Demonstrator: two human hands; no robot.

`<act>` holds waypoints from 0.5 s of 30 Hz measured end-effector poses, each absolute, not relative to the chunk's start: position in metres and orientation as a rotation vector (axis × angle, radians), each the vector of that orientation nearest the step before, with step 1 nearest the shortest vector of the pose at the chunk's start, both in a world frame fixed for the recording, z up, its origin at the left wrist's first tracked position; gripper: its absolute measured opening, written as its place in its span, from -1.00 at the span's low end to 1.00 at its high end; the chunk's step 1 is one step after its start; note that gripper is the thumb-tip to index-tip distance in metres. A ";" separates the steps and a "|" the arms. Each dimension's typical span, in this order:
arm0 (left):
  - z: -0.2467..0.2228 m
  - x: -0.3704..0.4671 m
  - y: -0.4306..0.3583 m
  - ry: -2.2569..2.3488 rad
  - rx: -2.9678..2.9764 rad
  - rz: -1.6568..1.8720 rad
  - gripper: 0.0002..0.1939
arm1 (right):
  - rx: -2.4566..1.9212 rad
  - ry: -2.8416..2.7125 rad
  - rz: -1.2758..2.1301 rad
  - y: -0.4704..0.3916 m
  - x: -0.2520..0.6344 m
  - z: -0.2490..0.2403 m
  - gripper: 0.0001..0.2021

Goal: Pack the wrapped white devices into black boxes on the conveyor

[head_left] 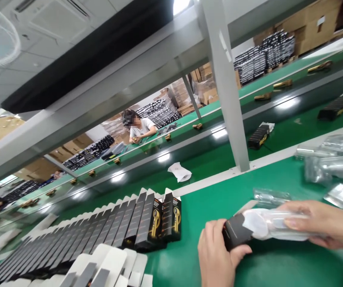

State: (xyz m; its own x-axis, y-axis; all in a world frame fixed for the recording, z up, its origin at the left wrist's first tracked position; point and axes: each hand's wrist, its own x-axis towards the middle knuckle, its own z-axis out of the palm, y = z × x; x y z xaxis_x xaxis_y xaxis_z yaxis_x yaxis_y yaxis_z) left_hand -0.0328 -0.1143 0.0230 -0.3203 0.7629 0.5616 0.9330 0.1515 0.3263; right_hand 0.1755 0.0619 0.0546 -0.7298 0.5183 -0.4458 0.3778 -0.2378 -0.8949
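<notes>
- Our left hand grips a small black box near the lower edge of the green table, thumb over the top and fingers wrapped under it
- Our right hand lies along a clear bag with something pale inside, fingers stretched over its top; the bag's near end sits right at the box's open mouth, flap raised behind it
- To do this well, we judge, we should hold the box steady and level, line the bag straight with the opening, and push from the far end so the plastic does not bunch at the lip
- A loose pile of more clear bags lies to the right, well apart from our hands, and one flat bag lies just behind the box
- To the left stands a long row of filled black boxes leaning together, with white flaps up
- Beyond the grey post a belt carries single boxes; a person sits at the far side
</notes>
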 end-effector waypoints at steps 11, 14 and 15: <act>0.014 -0.024 -0.112 -1.843 -1.799 -0.864 -0.28 | -0.772 -2.286 1.777 0.028 0.148 0.067 -0.87; 0.013 -0.021 -0.109 -1.815 -1.880 -0.793 -0.30 | -0.798 -2.363 1.718 0.027 0.144 0.066 -0.97; 0.013 -0.020 -0.107 -1.825 -1.898 -0.762 -0.30 | -0.801 -2.373 1.709 0.028 0.145 0.064 -0.97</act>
